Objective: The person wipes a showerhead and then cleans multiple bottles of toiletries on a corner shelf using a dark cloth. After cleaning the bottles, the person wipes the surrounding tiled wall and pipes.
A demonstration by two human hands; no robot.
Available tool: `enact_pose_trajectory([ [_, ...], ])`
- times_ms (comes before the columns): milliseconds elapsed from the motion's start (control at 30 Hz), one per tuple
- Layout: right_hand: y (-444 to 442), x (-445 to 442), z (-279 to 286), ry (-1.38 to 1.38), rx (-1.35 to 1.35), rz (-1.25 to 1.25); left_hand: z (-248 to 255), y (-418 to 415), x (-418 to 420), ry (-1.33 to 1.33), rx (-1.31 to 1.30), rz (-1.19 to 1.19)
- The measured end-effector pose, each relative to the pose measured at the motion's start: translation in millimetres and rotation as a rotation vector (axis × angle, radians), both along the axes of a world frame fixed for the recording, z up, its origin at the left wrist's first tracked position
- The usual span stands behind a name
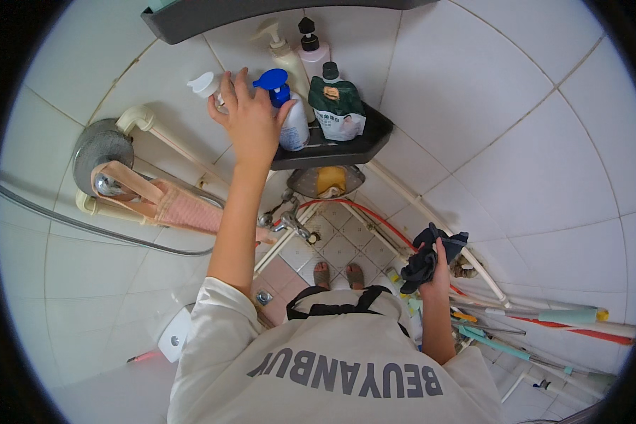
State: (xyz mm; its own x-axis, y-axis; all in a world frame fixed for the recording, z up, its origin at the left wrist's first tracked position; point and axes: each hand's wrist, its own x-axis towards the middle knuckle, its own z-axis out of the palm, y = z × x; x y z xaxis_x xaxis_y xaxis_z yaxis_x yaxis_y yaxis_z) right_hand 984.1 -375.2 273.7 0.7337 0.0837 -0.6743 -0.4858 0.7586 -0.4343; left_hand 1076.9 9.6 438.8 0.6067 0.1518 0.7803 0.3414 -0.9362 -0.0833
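Note:
My left hand (252, 122) reaches up to the black corner shelf (334, 155). Its fingers curve around a white pump bottle (204, 85), whose body is mostly hidden; a firm grip cannot be confirmed. By my thumb is a white bottle with a blue pump (295, 127). Behind it stand a cream pump bottle (291, 61) and a pale pink one with a black pump (314, 55). A green and white spouted pouch (337, 114) occupies the shelf's right part. Lower right, my right hand (438, 273) clutches a crumpled dark cloth (421, 265).
A pink scrubbing cloth (185, 206) hangs left by its strap. Below the shelf are a soap holder (295, 183) with a yellow item, a metal tap (291, 220) and a red hose (368, 212). Several poles (567, 315) lean at right; a dark shelf (275, 13) juts overhead.

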Motion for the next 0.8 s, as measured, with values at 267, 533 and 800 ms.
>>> enact_pose_trajectory([
  [267,3,3,0,-0.017,0.004,0.043,-3,-2,-14,-0.008,0.018,0.038],
  [533,11,6,0,0.003,-0.083,0.006,-58,-26,-43,0.219,0.018,-0.406],
  [800,21,15,20,0.006,-0.11,-0.009,-70,-12,-39,0.489,0.036,-0.345],
])
